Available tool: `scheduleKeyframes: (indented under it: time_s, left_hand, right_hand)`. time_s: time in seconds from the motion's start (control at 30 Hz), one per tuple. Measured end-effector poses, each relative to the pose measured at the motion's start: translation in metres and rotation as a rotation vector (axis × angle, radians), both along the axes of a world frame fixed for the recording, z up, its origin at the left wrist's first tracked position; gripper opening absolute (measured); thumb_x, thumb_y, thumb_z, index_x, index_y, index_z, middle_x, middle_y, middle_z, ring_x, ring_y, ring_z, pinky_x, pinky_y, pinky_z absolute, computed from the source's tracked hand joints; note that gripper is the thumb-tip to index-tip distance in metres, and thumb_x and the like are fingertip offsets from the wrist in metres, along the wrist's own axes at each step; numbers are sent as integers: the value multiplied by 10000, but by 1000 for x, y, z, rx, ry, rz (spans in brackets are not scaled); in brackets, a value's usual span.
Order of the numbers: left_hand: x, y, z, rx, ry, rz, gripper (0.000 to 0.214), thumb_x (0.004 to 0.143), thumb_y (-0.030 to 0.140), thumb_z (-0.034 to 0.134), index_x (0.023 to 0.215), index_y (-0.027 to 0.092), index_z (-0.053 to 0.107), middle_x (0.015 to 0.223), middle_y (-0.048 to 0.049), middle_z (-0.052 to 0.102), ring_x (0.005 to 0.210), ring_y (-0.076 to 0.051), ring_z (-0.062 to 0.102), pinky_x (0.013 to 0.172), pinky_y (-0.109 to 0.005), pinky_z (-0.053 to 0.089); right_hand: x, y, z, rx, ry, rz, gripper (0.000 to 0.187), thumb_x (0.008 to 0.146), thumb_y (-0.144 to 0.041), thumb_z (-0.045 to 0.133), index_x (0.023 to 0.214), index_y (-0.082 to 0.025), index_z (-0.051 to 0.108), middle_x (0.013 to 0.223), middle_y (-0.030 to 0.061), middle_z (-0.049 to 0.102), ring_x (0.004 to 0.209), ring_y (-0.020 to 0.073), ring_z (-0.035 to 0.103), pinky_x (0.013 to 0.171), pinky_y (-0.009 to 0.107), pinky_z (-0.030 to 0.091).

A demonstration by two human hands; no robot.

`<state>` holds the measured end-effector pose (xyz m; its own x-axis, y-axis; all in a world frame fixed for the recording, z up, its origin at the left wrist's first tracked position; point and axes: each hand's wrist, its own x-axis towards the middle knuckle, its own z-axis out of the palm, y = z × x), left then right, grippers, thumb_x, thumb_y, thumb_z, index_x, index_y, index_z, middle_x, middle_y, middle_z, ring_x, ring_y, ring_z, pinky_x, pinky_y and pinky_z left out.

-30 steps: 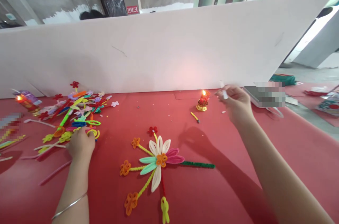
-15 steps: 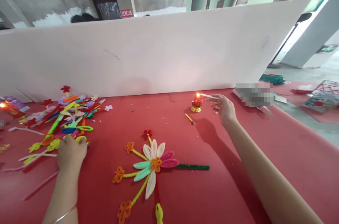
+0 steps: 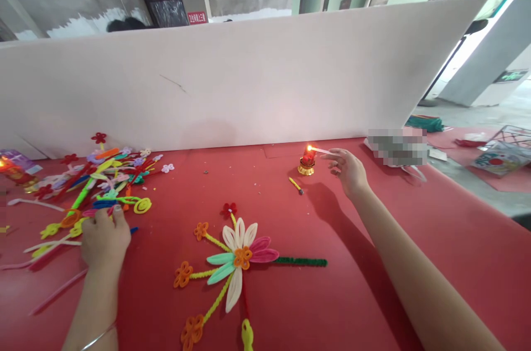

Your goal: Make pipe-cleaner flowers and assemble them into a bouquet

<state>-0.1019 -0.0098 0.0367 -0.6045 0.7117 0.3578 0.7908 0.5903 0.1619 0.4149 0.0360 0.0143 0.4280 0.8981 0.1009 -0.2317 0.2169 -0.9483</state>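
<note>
We judge tip-singeing in hand: right hand (image 3: 349, 172) pinches a white stem (image 3: 319, 150) at the far candle (image 3: 307, 161), next needing steady withdrawal; left hand (image 3: 103, 237) rests on the craft pile (image 3: 105, 174), grip indeterminable.

right hand (image 3: 350, 171) | white stick (image 3: 319, 149) moved to candle (image 3: 307, 160) flame

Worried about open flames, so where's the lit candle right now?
Head view, right of centre: the candle stands on the red table, just left of the right hand holding a white stick to its flame.
</note>
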Motion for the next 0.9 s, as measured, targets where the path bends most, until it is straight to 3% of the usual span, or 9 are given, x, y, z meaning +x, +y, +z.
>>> scheduleKeyframes:
  time_s: [0.47, 0.9]
  left_hand:
    - [5, -5, 4, 62, 56, -13, 551, 887, 477, 222, 1137, 99, 536, 1048, -202, 562, 918, -311, 568, 646, -359, 461]
    - [4, -3, 3, 71, 26, -18, 538, 892, 460, 247, 1141, 89, 546, 1060, -211, 569, 956, -327, 563, 678, -390, 473]
  right_hand:
    - [2, 1, 0, 2, -28, 8, 224, 696, -397, 539, 814, -211, 581, 761, 20, 689, 515, 90, 489, 481, 210, 381]
    - [3, -1, -1, 34, -6, 12, 244, 678, -363, 541, 832, -192, 621, 577, -30, 554, 478, 76, 449, 448, 191, 339]
